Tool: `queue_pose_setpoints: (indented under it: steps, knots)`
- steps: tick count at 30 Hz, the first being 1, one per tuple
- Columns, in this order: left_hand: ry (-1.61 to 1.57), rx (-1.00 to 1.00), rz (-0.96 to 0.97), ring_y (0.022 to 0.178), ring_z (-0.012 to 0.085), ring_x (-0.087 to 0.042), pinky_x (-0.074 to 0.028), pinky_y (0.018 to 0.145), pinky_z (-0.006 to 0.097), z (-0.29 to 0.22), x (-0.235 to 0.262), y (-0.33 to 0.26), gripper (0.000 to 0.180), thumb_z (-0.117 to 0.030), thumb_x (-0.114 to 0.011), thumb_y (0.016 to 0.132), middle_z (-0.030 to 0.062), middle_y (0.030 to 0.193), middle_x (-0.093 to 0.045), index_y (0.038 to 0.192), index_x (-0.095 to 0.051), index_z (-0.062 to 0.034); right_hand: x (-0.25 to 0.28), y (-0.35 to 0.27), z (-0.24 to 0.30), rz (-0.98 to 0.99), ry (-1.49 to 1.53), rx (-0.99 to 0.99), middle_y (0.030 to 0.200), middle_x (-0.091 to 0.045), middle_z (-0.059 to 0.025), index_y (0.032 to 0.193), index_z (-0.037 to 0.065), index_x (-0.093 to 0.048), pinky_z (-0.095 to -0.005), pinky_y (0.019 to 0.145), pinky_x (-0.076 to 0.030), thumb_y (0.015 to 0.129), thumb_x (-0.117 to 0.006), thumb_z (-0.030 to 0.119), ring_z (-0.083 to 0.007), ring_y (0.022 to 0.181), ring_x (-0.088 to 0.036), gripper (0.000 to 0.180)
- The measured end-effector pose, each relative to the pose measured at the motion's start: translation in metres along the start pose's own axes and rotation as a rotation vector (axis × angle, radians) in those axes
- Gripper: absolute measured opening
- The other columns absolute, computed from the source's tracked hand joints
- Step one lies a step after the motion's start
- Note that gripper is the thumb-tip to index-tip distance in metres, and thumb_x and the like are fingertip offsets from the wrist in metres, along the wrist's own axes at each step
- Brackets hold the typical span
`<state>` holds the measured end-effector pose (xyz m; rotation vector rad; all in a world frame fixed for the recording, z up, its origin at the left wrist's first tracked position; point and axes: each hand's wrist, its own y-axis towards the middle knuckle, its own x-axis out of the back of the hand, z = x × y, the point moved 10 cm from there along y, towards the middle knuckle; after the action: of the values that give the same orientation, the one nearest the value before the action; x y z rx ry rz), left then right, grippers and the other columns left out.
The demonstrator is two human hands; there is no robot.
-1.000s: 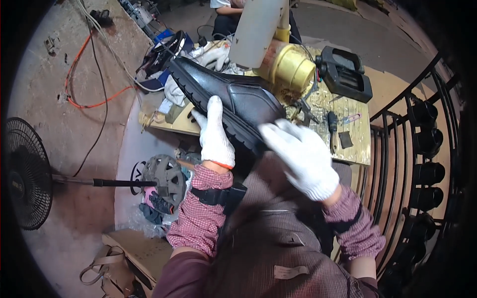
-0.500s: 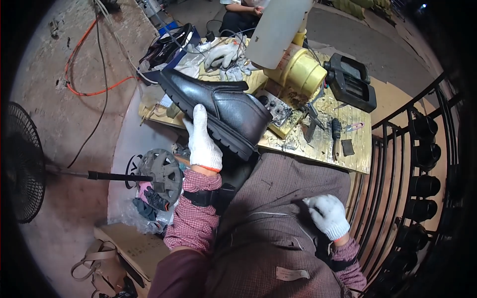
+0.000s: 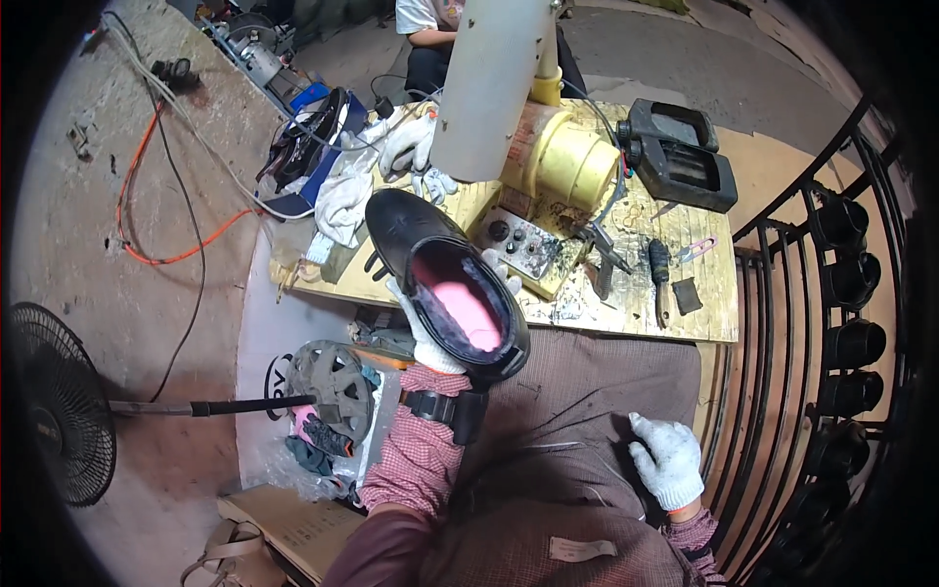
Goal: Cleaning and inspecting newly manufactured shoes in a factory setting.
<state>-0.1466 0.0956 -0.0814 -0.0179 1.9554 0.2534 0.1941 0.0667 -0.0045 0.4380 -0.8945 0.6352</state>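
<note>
My left hand (image 3: 427, 342), in a white knit glove, is closed around a black leather shoe (image 3: 394, 223) from underneath. Some of its fingertips show on the shoe's far right side. The shoe's opening faces up toward me, its toe points away to the upper left, and a pink insole (image 3: 471, 315) shows inside. Over the right side of my lap rests my right hand (image 3: 671, 458), also white-gloved. It holds nothing, and its thumb and fingers are apart. A brown apron (image 3: 577, 391) covers my lap beneath both arms.
Beyond the shoe, a yellow workbench (image 3: 709, 303) carries a yellow machine (image 3: 577, 161) with a grey pipe, a control panel (image 3: 518, 243), a screwdriver (image 3: 659, 259) and crumpled gloves (image 3: 406, 147). Shoes line a black rack (image 3: 753, 391) at right. A fan (image 3: 59, 401) stands left; a person (image 3: 430, 39) sits opposite.
My left hand has turned the shoe from side-on, sole edge showing, to opening-up, and brought it slightly lower. The right hand has shifted a little lower, its fingers less curled. My view has shifted too.
</note>
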Motion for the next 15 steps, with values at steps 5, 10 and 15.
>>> queue_pose_setpoints:
  steps: [5,10,15]
  knots:
    - [1.209,-0.203,-0.245,0.136,0.0297,-0.051,-0.038,0.121,0.052,-0.032,0.048,0.025,0.054,-0.040,-0.040,0.110,0.0159,0.146,-0.052,0.152,-0.039,-0.0060,0.000,0.003,0.003,0.032,-0.030,0.006,0.105,-0.075,-0.0118,0.120,0.007,-0.071,-0.0431,0.083,-0.054,0.079,-0.076,0.012,-0.0323,0.092,-0.070,0.041]
    - [1.421,-0.041,-0.272,0.133,0.0215,-0.053,-0.041,0.116,0.039,-0.013,-0.032,0.051,0.046,-0.028,-0.045,0.110,0.0133,0.146,-0.055,0.150,-0.046,-0.0060,-0.012,-0.001,-0.011,0.077,-0.017,-0.033,0.106,-0.075,-0.0112,0.120,0.009,-0.071,-0.0435,0.083,-0.054,0.079,-0.077,0.014,-0.0312,0.092,-0.070,0.042]
    - [1.057,-0.052,-0.394,0.128,0.0268,-0.057,-0.049,0.111,0.046,-0.018,0.002,0.023,0.050,-0.027,-0.047,0.110,0.0176,0.144,-0.054,0.152,-0.039,-0.0011,-0.015,0.014,-0.003,0.073,-0.025,0.067,0.107,-0.075,-0.0111,0.121,0.008,-0.068,-0.0445,0.082,-0.054,0.080,-0.076,0.015,-0.0319,0.092,-0.070,0.042]
